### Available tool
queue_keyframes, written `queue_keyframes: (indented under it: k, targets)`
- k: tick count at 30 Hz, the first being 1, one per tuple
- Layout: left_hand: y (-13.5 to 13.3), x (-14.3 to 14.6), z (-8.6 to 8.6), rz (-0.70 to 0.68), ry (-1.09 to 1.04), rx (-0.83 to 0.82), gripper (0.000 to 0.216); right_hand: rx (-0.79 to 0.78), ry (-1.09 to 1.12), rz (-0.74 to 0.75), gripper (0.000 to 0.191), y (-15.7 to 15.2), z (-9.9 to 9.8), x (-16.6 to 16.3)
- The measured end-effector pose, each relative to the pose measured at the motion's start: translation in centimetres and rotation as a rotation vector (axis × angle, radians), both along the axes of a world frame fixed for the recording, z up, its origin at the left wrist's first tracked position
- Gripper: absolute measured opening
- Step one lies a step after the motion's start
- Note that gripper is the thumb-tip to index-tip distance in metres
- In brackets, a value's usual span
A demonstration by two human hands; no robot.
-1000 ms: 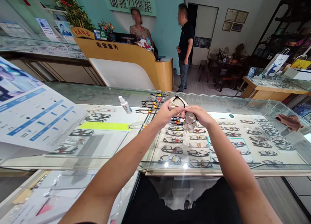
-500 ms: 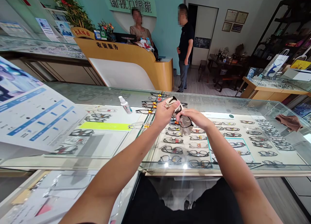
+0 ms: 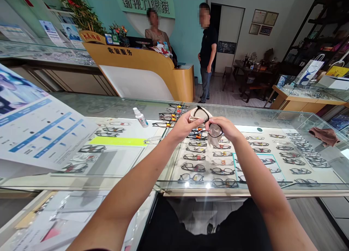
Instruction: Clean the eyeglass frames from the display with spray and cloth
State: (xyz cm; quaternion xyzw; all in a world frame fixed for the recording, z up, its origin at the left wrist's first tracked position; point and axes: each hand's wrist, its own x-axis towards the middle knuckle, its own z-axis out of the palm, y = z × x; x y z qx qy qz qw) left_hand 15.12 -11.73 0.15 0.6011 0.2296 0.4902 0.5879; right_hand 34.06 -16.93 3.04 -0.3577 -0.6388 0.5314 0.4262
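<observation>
Above the glass counter I hold a pair of black-rimmed eyeglasses [image 3: 215,130] up at a slant. My left hand [image 3: 185,126] pinches a beige cleaning cloth [image 3: 200,114] around the upper lens, thumb in front. My right hand [image 3: 224,128] is closed on the frame near its middle, by the lower lens. Part of the cloth hangs down behind that lens. The fingers hide the bridge and some of the rim. A white spray bottle [image 3: 140,117] stands on the counter left of my hands.
Rows of eyeglasses lie in the glass display case [image 3: 261,188] below my hands. A printed leaflet [image 3: 46,131] stands at the left. A brown cloth [image 3: 324,135] lies at the far right. Two people are by the cashier desk [image 3: 136,64] beyond.
The eyeglasses and both hands have shifted slightly right. The frame has turned, so the lower lens and more of the upper rim show. The right fingers have moved along the frame.
</observation>
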Motion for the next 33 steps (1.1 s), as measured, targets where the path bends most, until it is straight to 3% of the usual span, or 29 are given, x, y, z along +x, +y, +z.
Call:
queue_keyframes:
  k: [4, 9, 12, 23, 33]
  targets:
    - [-0.7, 0.4, 0.3, 0.007, 0.004, 0.01, 0.055, -0.012, 0.003, 0.04, 0.038, 0.2, -0.6, -0.5]
    - [-0.7, 0.7, -0.2, 0.189, -0.026, 0.064, 0.055, 0.009, -0.043, 0.133, 0.04, -0.2, -0.8, -1.3]
    - [-0.4, 0.8, -0.6, 0.22, -0.059, 0.075, 0.058, 0.038, -0.066, 0.13, 0.041, -0.4, -0.6, -1.4]
    - [0.2, 1.5, -1.1, 0.021, -0.303, -0.204, 0.051, 0.091, 0.127, -0.142, 0.04, 0.2, 0.0, -0.1]
    - [0.7, 1.2, -1.0, 0.063, -0.342, -0.184, 0.046, 0.137, 0.167, -0.247, 0.042, 0.6, -0.2, 0.4]
